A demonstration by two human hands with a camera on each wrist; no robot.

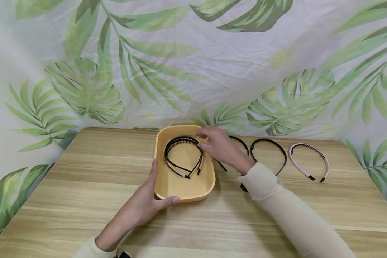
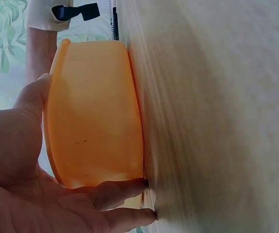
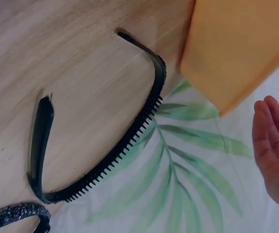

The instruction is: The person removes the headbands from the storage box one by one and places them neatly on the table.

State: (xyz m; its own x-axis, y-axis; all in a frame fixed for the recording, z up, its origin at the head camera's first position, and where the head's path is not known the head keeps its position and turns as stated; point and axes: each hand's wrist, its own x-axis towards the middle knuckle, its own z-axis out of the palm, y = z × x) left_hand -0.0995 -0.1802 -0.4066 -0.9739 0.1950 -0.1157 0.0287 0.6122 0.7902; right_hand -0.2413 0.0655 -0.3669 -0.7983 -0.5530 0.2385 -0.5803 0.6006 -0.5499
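Observation:
A yellow plastic bin [image 1: 184, 193] stands on the wooden table, with several headbands [image 1: 180, 139], mostly black, lying stacked inside. My left hand [image 1: 145, 202] spans its near left corner, thumb along the front rim and fingers along the left wall. In the left wrist view two fairly straight fingers [image 2: 125, 194] reach down the bin's side to the tabletop. Over the right rim is my right hand [image 1: 217, 143], its fingertips near the stacked headbands. The right wrist view shows those fingers [image 3: 270, 128] loosely extended, nothing visible in them.
Right of the bin lies a black toothed headband [image 3: 130, 138], partly covered by my right hand in the head view. Beyond it are another black headband [image 1: 271, 140] and a pale pink one [image 1: 295, 165]. A leaf-printed cloth [image 1: 167, 89] hangs behind the table.

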